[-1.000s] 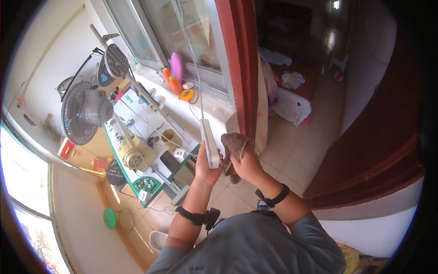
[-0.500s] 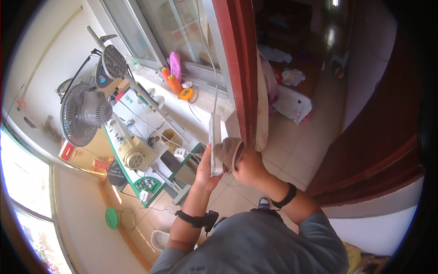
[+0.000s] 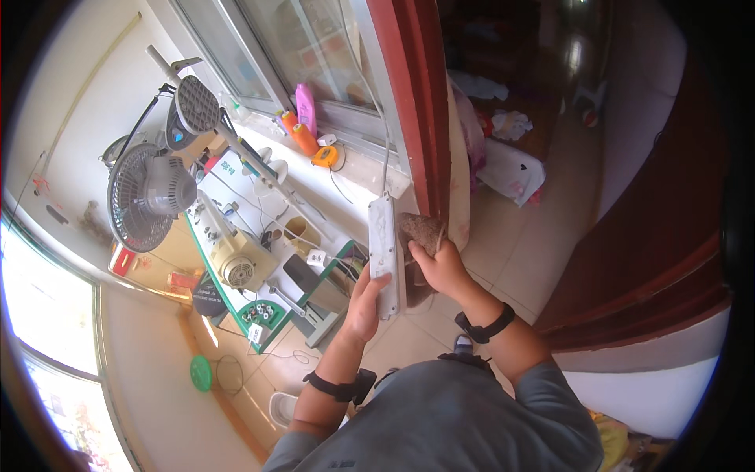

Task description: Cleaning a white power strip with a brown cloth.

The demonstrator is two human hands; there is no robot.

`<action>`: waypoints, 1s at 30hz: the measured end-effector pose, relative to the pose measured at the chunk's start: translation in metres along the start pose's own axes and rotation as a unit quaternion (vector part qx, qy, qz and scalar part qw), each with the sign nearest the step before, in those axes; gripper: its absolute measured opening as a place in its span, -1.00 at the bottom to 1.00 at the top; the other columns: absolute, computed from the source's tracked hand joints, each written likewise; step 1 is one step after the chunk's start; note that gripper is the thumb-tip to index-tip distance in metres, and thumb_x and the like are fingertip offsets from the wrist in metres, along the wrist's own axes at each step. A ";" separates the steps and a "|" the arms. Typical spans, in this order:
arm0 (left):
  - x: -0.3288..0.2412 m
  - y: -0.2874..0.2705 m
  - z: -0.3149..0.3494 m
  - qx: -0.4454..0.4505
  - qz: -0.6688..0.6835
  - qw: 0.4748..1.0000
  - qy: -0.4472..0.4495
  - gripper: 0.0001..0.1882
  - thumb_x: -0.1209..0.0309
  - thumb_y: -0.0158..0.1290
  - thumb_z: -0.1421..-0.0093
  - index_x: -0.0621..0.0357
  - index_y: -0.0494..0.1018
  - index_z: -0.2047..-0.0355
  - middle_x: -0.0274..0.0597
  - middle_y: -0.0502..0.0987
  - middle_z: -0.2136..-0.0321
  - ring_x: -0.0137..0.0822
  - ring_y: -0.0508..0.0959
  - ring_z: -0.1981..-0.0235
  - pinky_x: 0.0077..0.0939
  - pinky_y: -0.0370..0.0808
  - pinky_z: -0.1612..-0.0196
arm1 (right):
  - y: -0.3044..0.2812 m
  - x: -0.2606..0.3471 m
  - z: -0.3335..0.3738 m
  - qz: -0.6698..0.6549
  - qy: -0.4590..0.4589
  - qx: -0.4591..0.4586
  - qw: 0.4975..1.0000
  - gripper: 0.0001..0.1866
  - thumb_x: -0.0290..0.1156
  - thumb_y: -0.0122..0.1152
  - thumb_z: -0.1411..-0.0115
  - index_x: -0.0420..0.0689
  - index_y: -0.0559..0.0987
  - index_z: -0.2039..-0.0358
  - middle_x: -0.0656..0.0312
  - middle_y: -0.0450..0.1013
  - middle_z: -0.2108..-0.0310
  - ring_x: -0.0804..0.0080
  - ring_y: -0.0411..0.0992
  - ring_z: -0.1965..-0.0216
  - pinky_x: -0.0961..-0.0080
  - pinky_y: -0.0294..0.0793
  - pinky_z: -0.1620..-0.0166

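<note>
A white power strip (image 3: 383,253), its cord rising from the top end toward the window, is held upright in front of me. My left hand (image 3: 365,305) grips its lower part, thumb lying across the face. A brown cloth (image 3: 421,230) is pinched in my right hand (image 3: 442,266) and lies against the strip's right side. Part of the cloth hangs behind the strip, where I cannot see it fully.
To the left stands a sewing machine (image 3: 237,263) on a white table with green edges (image 3: 267,340). A grey fan (image 3: 149,193) hangs beside it. Orange thread cones (image 3: 303,140), a pink bottle (image 3: 305,110) and a yellow tape measure (image 3: 324,156) sit on the windowsill. A red door frame (image 3: 421,118) rises ahead.
The strip has turned so its broad face shows instead of its narrow edge. My right hand and the cloth have shifted slightly right, with the cloth now along the strip's far side.
</note>
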State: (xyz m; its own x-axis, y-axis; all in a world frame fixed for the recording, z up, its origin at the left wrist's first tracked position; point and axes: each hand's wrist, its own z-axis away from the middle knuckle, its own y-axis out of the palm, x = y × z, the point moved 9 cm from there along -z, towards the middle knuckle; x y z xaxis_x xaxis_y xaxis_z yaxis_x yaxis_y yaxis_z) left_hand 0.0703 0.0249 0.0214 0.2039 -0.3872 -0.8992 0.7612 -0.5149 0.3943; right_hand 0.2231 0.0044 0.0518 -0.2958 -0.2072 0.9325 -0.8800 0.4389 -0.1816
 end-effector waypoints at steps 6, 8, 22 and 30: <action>-0.006 0.005 0.008 0.019 -0.074 0.996 0.042 -0.29 0.31 -0.05 -0.19 0.14 -0.04 -0.30 -0.10 0.31 -0.07 -0.23 0.40 -0.03 -0.34 0.40 -0.05 | 0.012 -0.020 0.004 -0.158 0.067 -0.011 0.985 -0.60 -0.32 0.18 -0.20 -0.26 0.45 0.01 0.12 0.44 0.04 0.38 0.40 0.00 0.44 0.41 0.00; -0.006 0.004 0.008 0.016 -0.063 0.997 0.044 -0.32 0.28 -0.08 -0.22 0.11 -0.04 -0.30 -0.08 0.32 -0.07 -0.22 0.44 0.02 -0.30 0.44 -0.01 | 0.019 -0.006 0.007 -0.178 0.032 0.015 0.983 -0.56 -0.30 0.21 -0.19 -0.24 0.41 -0.03 0.16 0.44 0.06 0.41 0.40 0.02 0.46 0.42 0.03; 0.024 -0.002 0.004 0.097 0.156 0.980 -0.069 -0.32 -0.17 -0.44 -0.32 0.12 0.20 -0.16 -0.06 0.46 0.11 -0.21 0.52 0.13 -0.27 0.49 0.06 | 0.035 -0.012 0.020 -0.189 0.041 0.050 0.980 -0.55 -0.39 0.20 -0.19 -0.24 0.38 -0.07 0.20 0.45 0.08 0.45 0.42 0.07 0.50 0.42 0.05; 0.017 -0.011 -0.001 0.103 0.168 0.977 -0.077 -0.28 -0.19 -0.47 -0.32 0.19 0.32 -0.06 -0.16 0.49 0.19 -0.31 0.51 0.25 -0.39 0.47 0.15 | 0.033 -0.006 0.017 -0.135 0.037 0.073 0.987 -0.59 -0.41 0.23 -0.16 -0.25 0.41 -0.01 0.19 0.48 0.16 0.45 0.45 0.16 0.49 0.42 0.07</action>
State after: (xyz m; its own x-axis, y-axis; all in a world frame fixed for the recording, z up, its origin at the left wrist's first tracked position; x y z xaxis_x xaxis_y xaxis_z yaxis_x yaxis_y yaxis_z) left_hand 0.0657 0.0245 0.0011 0.3144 -0.6627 -0.6797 0.5238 -0.4761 0.7064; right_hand 0.1897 0.0053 0.0348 -0.0199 -0.2333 0.9722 -0.9688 0.2447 0.0388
